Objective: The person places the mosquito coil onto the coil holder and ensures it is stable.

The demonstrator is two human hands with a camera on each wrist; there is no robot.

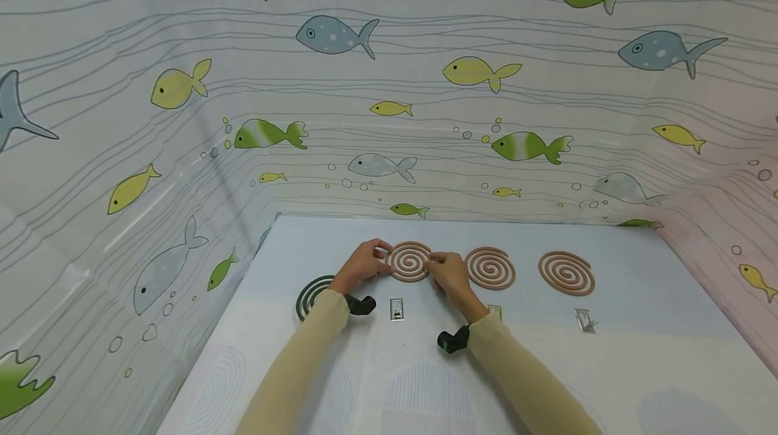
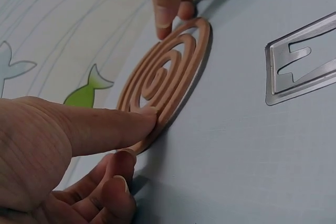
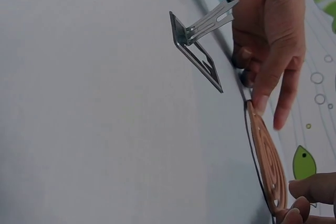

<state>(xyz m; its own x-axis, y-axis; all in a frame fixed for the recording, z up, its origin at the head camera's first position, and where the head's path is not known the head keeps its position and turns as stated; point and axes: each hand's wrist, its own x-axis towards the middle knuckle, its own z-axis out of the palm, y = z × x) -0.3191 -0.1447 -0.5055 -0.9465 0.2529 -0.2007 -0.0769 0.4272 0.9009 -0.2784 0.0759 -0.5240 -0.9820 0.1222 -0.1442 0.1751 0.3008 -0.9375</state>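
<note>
A brown mosquito coil (image 1: 410, 262) lies between both hands at the back of the table. My left hand (image 1: 363, 265) pinches its left rim; in the left wrist view the thumb (image 2: 137, 124) lies over the outer rings and the other fingers are curled below the edge. At the opposite rim, my right hand (image 1: 448, 275) holds the coil between thumb and fingertips, seen also at the lower right of the right wrist view. The coil looks slightly tilted, with a shadow along its near edge. A small metal coil stand (image 1: 397, 309) lies in front of it.
Two more brown coils, a middle one (image 1: 489, 268) and a right one (image 1: 566, 273), lie to the right. A dark green coil (image 1: 308, 292) is partly hidden by the left forearm. Another stand (image 1: 586, 321) has a raised prong; a third (image 1: 495, 311) sits beside the right wrist.
</note>
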